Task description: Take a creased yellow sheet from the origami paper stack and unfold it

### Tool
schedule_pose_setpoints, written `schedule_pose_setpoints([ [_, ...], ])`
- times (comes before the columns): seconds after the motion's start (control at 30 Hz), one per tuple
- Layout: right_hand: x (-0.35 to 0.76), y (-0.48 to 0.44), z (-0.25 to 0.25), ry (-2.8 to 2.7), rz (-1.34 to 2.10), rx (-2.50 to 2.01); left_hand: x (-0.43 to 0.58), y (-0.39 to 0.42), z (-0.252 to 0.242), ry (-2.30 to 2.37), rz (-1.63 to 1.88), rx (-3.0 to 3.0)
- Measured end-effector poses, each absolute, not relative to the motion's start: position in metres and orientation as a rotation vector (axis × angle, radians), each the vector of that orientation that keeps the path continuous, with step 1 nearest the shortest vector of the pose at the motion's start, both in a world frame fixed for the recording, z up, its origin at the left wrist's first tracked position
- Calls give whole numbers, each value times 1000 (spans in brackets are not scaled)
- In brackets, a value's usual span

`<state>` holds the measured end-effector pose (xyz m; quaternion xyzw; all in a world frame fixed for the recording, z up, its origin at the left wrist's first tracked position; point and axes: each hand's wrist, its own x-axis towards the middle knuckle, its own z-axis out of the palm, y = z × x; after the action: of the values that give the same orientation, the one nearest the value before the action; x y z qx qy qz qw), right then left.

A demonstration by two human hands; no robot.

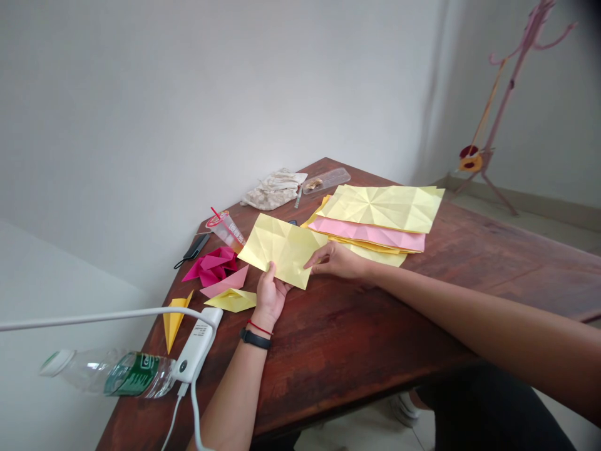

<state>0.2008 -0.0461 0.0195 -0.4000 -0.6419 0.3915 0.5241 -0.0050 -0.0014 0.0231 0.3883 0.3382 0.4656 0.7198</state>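
Note:
A creased pale yellow sheet [277, 245] is held above the table between both hands. My left hand [273, 297] grips its lower edge, thumb on top and the other fingers underneath. At the sheet's right corner, my right hand [335, 260] pinches the paper between thumb and fingers. Just behind it lies a stack of creased sheets [382, 210], pale yellow on top with pink and orange layers below. Left of my left hand are a folded yellow paper boat [232, 300], a pink folded piece [225, 282] and magenta folded paper [213, 266].
An orange folded paper [174, 321], a white power strip [197, 344] with cables and a bottle [117, 374] lie at the left. Farther back are a plastic cup [228, 230], a cloth bag [273, 190] and a clear tray [335, 178]. A pink stand [509, 94] is beyond the table.

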Motion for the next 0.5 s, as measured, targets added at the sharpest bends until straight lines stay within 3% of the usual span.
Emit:
schedule_pose_setpoints([
  [0.5,199,-45,17,-1584,914,-891,-6,0,22,744,1045,798],
])
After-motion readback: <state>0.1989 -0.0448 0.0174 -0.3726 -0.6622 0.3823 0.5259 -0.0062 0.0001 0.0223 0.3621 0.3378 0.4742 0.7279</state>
